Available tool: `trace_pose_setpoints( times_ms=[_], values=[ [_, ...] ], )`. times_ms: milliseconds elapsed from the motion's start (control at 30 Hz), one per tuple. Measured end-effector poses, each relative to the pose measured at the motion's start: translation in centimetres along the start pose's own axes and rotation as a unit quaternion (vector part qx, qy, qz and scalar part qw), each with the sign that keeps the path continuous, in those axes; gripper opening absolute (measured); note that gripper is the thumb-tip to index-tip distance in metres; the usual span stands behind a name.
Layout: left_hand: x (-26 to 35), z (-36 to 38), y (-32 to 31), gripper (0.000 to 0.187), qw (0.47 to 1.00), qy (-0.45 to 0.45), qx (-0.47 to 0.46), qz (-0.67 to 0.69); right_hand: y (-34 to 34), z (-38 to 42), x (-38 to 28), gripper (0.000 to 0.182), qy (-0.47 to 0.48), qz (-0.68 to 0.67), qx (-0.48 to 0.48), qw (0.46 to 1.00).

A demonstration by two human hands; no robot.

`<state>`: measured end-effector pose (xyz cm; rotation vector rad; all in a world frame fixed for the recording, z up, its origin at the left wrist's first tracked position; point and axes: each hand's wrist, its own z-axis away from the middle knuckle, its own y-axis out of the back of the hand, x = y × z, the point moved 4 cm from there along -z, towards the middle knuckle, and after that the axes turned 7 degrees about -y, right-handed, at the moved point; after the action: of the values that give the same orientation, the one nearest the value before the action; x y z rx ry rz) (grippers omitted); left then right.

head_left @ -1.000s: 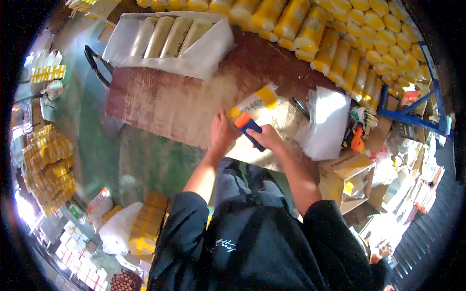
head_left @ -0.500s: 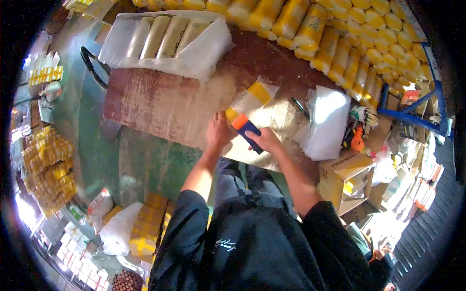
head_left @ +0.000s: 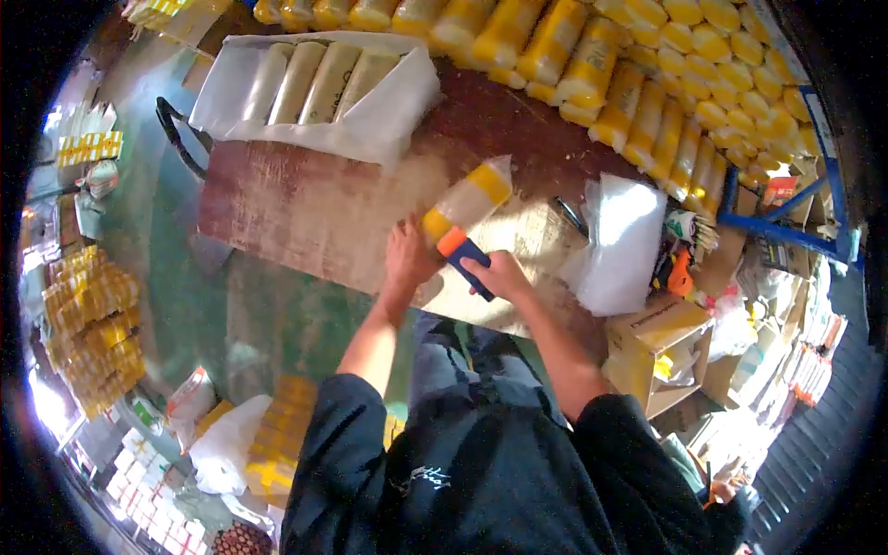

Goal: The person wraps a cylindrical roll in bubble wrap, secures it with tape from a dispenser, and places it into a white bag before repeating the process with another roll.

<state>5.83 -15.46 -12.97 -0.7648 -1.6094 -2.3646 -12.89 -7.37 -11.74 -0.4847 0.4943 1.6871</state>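
Observation:
On the table lies a plastic-wrapped roll (head_left: 472,196) with yellow tape bands round both ends, tilted from lower left to upper right. My right hand (head_left: 500,276) grips a dark blue, block-shaped tool with an orange end (head_left: 466,263). The orange end is at the roll's near end; whether they touch is hard to tell. Just left of that end is my left hand (head_left: 410,253), its fingers extended and slightly bent, pointing away from me. Contact between those fingers and the roll is partly hidden.
A white-lined box (head_left: 393,139) holds several wrapped rolls at the back left. Many yellow-taped rolls (head_left: 592,65) are stacked along the far edge. To the right lie a dark pen (head_left: 571,215), white plastic sheets (head_left: 618,245), an orange-handled tool (head_left: 680,270) and a cardboard box (head_left: 657,338).
The roll's far end has swung slightly left and stands out more. My left hand has shifted a little left, away from the roll's end. The tool stays in my right hand.

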Motion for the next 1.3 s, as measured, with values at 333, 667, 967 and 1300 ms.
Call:
trace_pose_setpoints(
  times_ms=[333, 667, 967, 1300],
  values=[
    [-2.7, -0.2, -2.5, 0.125, 0.999, 0.005, -0.035, -0.02, 0.0, -0.7, -1.6, 0.044, 0.015, 0.056, -0.007, 0.998],
    [-5.4, 0.7, -2.3, 0.098, 0.944, 0.039, -0.179, 0.274, 0.3, -1.0, -1.2, 0.044, 0.01, 0.083, -0.015, 0.996],
    [-1.5, 2.0, -2.6, 0.077, 0.997, 0.044, 0.047, 0.038, -0.1, -0.6, -0.9, 0.05, -0.008, 0.057, -0.017, 0.998],
    [-1.8, 2.9, -3.1, 0.109, 0.996, 0.075, -0.005, 0.043, -0.4, 0.0, -0.8, 0.046, -0.004, 0.072, -0.044, 0.996]
  ],
)
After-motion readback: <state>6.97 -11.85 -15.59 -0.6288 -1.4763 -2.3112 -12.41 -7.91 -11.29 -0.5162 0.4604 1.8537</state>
